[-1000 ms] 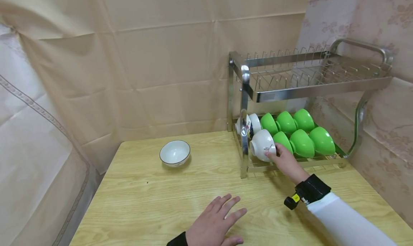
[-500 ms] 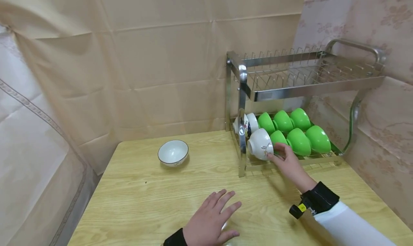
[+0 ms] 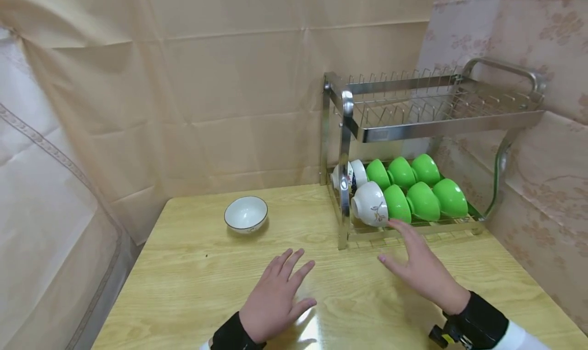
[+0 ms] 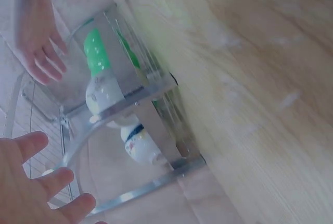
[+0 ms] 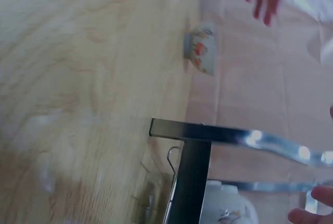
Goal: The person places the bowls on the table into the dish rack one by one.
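My right hand (image 3: 424,268) is spread just in front of the rack, holding nothing. Its fingertips are close to a white bowl (image 3: 369,204) with a flower sprig, which stands on its side in the lower tier's front row; contact cannot be made out. Over the table hovers my left hand (image 3: 275,296), fingers apart, holding nothing. Another white bowl (image 3: 246,215), dark-rimmed, sits upright on the table; in the right wrist view this bowl (image 5: 203,49) shows orange flowers. Several green bowls (image 3: 423,202) lean in two rows beside the white one.
The two-tier metal dish rack (image 3: 409,133) stands at the right of the wooden table (image 3: 184,289). More white bowls (image 3: 359,174) lean in its back row, partly behind the front post. Beige cloth (image 3: 229,95) hangs behind the table, and flowered cloth (image 3: 551,151) hangs at the right.
My right hand has let go of the white bowl in the rack and drawn back toward me, its fingers spreading. My left hand has shifted left. The bowl stays in the rack.
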Action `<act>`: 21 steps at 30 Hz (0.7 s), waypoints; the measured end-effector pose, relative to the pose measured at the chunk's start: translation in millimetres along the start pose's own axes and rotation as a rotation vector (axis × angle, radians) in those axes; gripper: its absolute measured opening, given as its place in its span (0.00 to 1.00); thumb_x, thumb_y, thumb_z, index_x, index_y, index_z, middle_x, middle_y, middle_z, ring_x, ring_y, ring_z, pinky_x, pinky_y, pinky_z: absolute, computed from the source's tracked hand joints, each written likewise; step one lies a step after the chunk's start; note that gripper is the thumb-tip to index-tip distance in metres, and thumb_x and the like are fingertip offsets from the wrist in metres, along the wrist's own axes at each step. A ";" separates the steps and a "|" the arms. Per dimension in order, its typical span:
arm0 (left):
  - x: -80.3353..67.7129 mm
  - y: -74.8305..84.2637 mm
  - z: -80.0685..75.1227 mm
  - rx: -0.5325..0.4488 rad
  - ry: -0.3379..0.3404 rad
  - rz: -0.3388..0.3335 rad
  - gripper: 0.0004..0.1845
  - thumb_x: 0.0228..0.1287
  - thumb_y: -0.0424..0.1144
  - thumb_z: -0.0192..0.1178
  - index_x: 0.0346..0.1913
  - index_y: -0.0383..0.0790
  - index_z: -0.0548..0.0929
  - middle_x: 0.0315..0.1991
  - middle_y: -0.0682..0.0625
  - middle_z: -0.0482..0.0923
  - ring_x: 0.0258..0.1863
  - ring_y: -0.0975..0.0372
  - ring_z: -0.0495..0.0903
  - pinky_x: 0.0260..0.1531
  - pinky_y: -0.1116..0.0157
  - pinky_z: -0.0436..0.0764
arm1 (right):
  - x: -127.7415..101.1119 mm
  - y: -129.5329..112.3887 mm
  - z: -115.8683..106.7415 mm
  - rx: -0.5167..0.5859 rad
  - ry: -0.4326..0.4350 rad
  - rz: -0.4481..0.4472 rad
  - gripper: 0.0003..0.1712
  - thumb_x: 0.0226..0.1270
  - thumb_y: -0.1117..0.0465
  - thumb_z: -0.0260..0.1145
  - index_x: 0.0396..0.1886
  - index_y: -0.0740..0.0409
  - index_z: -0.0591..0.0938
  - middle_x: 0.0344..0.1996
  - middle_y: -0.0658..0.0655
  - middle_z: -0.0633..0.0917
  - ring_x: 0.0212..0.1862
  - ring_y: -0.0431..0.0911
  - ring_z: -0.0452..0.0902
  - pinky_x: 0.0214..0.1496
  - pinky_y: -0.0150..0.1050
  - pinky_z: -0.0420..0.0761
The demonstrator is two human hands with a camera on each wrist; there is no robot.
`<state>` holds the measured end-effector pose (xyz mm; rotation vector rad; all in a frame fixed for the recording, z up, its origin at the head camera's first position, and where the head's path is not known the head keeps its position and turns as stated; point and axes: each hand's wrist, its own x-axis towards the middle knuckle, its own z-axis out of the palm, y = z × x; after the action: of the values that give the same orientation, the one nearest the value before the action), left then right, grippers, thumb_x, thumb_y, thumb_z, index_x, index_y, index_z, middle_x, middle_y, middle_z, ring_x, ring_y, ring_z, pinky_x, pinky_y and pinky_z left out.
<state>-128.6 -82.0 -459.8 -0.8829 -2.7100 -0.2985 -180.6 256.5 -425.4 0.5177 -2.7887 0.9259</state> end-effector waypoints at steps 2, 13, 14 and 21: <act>-0.9 -2.7 -1.5 -0.007 -0.015 -0.018 0.36 0.72 0.68 0.39 0.75 0.52 0.64 0.76 0.47 0.56 0.75 0.51 0.55 0.71 0.50 0.59 | -6.5 -3.0 5.7 -0.080 0.009 -0.082 0.48 0.62 0.43 0.71 0.73 0.61 0.63 0.73 0.67 0.61 0.72 0.67 0.53 0.67 0.69 0.57; -2.9 -8.2 1.1 -0.016 -0.049 -0.039 0.37 0.72 0.68 0.39 0.75 0.51 0.63 0.75 0.47 0.57 0.75 0.50 0.55 0.72 0.50 0.58 | -20.3 -7.5 26.2 -0.308 -0.023 -0.251 0.49 0.55 0.35 0.72 0.70 0.54 0.69 0.70 0.61 0.66 0.72 0.60 0.58 0.77 0.42 0.33; -2.6 -8.6 1.1 -0.025 -0.061 -0.042 0.37 0.72 0.68 0.39 0.75 0.51 0.63 0.76 0.47 0.57 0.75 0.50 0.55 0.72 0.50 0.58 | -20.9 -7.6 26.9 -0.310 -0.023 -0.256 0.48 0.54 0.35 0.73 0.70 0.54 0.69 0.70 0.61 0.66 0.72 0.61 0.58 0.78 0.43 0.33; 11.3 -35.7 3.8 -0.036 -0.136 -0.099 0.39 0.71 0.69 0.39 0.76 0.50 0.63 0.76 0.46 0.58 0.74 0.49 0.57 0.70 0.48 0.60 | -26.9 -9.0 31.3 -0.318 -0.019 -0.278 0.50 0.53 0.35 0.73 0.71 0.52 0.69 0.72 0.60 0.65 0.72 0.60 0.58 0.78 0.46 0.36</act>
<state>-159.5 -103.1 -463.7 -0.8070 -2.8884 -0.3188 -153.6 238.2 -452.3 0.8327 -2.7090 0.4130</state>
